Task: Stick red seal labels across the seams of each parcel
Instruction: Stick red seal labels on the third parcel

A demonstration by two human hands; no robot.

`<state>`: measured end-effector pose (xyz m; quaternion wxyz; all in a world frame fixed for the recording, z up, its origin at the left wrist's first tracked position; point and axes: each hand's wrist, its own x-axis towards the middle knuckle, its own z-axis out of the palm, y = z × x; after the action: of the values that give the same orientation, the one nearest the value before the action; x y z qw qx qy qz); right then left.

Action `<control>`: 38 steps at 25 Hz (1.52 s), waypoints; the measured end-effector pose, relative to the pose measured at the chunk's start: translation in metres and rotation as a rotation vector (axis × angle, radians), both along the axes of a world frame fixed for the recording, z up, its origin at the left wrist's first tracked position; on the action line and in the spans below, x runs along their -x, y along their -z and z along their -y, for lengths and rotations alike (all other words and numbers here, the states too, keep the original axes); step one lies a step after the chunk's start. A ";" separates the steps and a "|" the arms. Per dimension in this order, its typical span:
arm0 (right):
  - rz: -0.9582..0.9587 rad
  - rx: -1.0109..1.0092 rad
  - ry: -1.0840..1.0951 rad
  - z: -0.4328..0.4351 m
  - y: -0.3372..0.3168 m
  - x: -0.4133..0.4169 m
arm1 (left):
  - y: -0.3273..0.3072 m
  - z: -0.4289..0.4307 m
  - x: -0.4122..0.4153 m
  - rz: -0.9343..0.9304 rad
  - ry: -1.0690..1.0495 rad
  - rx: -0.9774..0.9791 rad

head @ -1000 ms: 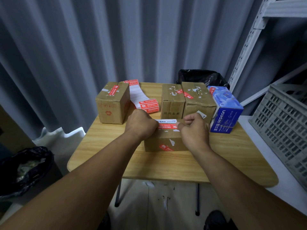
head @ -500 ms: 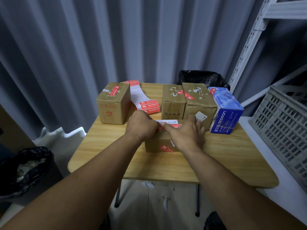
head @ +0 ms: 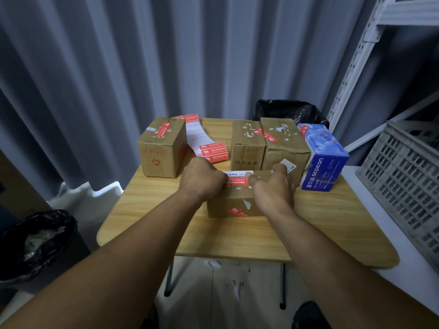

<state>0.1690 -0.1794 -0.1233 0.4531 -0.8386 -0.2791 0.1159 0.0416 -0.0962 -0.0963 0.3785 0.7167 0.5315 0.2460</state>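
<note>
A low cardboard parcel [head: 234,205] lies at the middle of the wooden table [head: 237,238], with a red seal label [head: 237,181] across its top. My left hand [head: 202,178] is curled at the label's left end and holds it down. My right hand [head: 273,189] lies flat on the parcel's top, its thumb pressing the label's right end. A second red label shows on the parcel's front face. A strip of red labels [head: 212,151] on white backing trails over the table behind my left hand.
A labelled carton [head: 161,148] stands at the back left, two cartons [head: 247,148] [head: 285,150] at the back middle, a blue tissue box [head: 324,160] to their right. A grey crate [head: 408,179] and shelf upright [head: 356,55] are on the right, a black bin bag [head: 35,241] on the left.
My right hand let go its pinch on the label's right end, opened, and now lies flat on the parcel with the thumb on the label. My left hand stayed put.
</note>
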 end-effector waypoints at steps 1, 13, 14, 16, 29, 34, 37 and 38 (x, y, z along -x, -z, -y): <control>-0.012 -0.011 -0.003 0.000 0.001 -0.001 | 0.000 -0.001 0.000 -0.001 0.000 0.002; -0.031 -0.090 -0.027 0.002 0.002 -0.002 | 0.003 -0.003 0.001 0.015 0.011 0.005; -0.010 -0.018 -0.022 0.000 -0.001 -0.001 | 0.003 -0.003 0.002 0.021 0.007 0.002; 0.075 0.122 -0.025 -0.003 -0.008 0.006 | 0.003 -0.002 0.001 0.030 -0.006 -0.003; 0.063 0.128 -0.010 -0.004 -0.007 0.004 | 0.001 0.001 -0.001 -0.016 -0.034 -0.028; 0.047 0.089 -0.027 -0.002 -0.003 0.000 | 0.003 -0.001 -0.002 0.003 -0.034 -0.001; 0.029 0.052 -0.031 -0.001 -0.001 -0.003 | 0.004 -0.002 -0.002 0.021 -0.039 0.001; 0.027 0.046 -0.031 -0.001 0.000 -0.004 | 0.004 -0.001 -0.002 0.026 -0.041 0.000</control>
<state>0.1728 -0.1784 -0.1237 0.4282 -0.8459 -0.2953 0.1177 0.0436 -0.0956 -0.1005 0.3802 0.7025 0.5410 0.2631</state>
